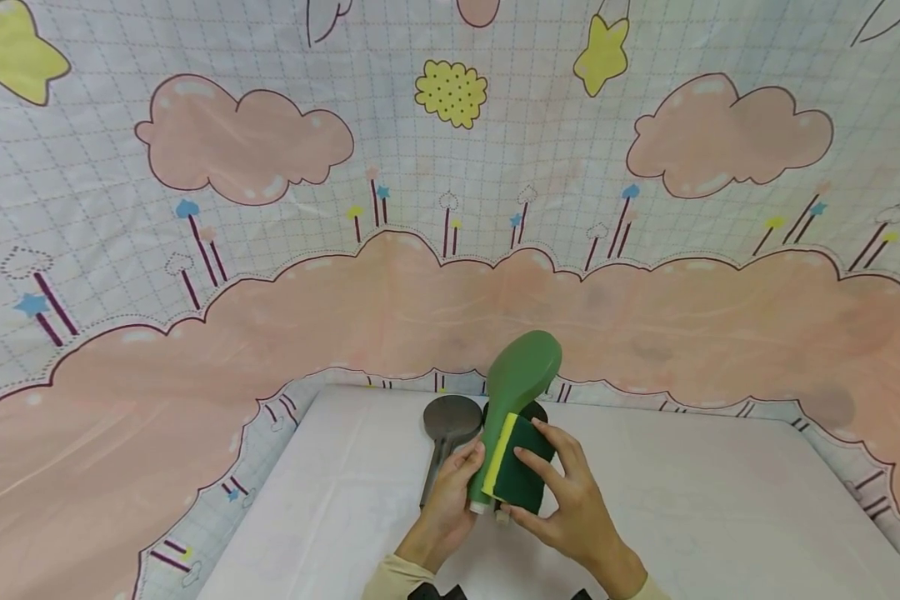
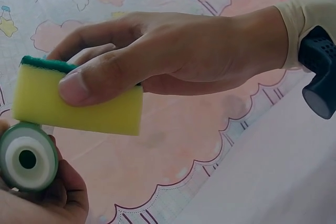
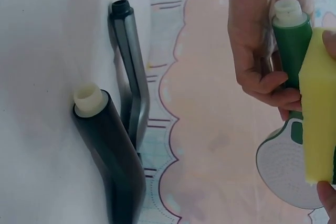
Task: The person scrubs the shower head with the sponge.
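A green shower head is raised above the table, its white threaded end toward me. My left hand grips its handle, with the fingers curled round it in the right wrist view. A yellow and dark green sponge is pinched between the thumb and fingers of my right hand. Its yellow side lies against the green handle. In the left wrist view the sponge sits right over the round handle end. The perforated pale spray face shows in the right wrist view.
A grey shower head lies on the white table, left of the hands. Beside it a black shower head with a pale threaded end is mostly hidden in the head view. A cloud-patterned cloth rises behind the table.
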The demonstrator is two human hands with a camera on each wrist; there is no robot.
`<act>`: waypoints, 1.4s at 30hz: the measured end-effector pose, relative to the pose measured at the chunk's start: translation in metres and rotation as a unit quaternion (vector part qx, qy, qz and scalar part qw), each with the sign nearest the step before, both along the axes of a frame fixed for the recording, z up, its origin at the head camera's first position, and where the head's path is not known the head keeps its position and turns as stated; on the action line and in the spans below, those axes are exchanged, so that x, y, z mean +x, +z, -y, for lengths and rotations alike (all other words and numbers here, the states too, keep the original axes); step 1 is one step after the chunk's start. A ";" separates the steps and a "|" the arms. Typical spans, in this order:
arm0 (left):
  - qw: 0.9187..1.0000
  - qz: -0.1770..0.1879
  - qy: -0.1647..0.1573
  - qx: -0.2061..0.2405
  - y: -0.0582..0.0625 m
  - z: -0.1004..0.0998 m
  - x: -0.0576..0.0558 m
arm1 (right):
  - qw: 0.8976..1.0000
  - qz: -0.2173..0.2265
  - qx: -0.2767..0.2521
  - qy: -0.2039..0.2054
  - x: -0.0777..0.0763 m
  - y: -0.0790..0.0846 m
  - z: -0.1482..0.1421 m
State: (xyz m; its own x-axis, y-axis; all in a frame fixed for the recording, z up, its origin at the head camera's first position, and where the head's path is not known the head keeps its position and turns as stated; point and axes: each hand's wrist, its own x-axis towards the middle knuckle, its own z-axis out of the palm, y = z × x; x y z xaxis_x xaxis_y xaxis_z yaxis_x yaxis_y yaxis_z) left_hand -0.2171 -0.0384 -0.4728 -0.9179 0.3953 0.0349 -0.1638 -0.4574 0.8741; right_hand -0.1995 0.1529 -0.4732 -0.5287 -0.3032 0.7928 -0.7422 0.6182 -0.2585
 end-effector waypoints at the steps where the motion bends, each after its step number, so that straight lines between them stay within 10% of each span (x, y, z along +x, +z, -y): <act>1: 1.000 0.000 0.001 0.001 0.000 0.000 0.000 | 1.000 -0.004 0.001 0.006 0.000 0.000 0.000; 42: 0.999 -0.030 -0.015 -0.001 -0.002 0.000 0.001 | 0.992 -0.124 0.030 -0.016 -0.014 0.016 -0.012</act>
